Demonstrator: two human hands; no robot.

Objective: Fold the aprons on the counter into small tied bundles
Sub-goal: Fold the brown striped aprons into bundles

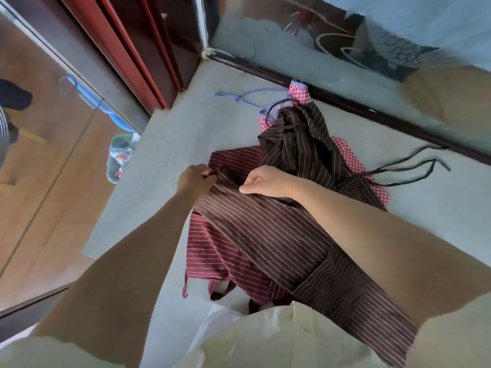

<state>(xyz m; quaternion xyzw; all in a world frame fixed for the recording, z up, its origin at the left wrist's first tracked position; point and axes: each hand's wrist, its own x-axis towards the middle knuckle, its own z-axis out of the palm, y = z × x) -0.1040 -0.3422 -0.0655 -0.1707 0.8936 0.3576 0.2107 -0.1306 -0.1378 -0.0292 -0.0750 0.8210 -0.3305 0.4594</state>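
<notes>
A brown apron with thin white stripes [268, 235] lies spread on the grey counter [164, 160], over a maroon striped apron [204, 251]. My left hand [195, 179] pinches the brown apron's upper corner at the left. Just right of it, my right hand [265, 181] grips the same top edge with curled fingers. Behind them a second brown striped apron [300, 139] lies crumpled on a red-and-white checked apron [300, 91], with dark ties [414, 166] trailing to the right.
A blue striped tie [239, 98] of the checked apron lies toward the counter's back corner. Glass panels [318, 30] close the back and right sides; a red-brown frame [148, 49] stands at the back left. The counter's left edge drops to a wooden floor [39, 181].
</notes>
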